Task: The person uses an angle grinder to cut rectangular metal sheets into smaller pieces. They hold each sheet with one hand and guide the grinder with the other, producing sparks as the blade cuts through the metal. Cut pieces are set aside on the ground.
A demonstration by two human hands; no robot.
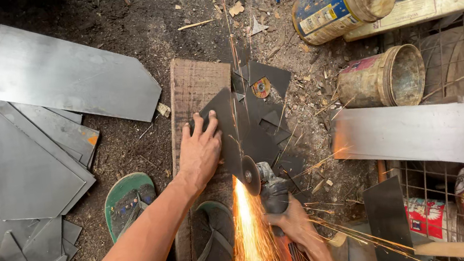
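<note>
Left hand (202,149) pressed flat, fingers spread, on dark metal sheet (232,130). Right hand (293,223) clenched around angle grinder (265,185), disc sparking just beside left thumb.

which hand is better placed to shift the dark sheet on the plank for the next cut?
Left, likely. The left hand already lies flat on the dark metal sheet over the wooden plank, while the right hand is wrapped around the angle grinder, disc throwing sparks.

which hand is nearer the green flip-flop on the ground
Left. The left hand presses the dark metal sheet just right of the green flip-flop; the right hand grips the grinder farther right.
</note>
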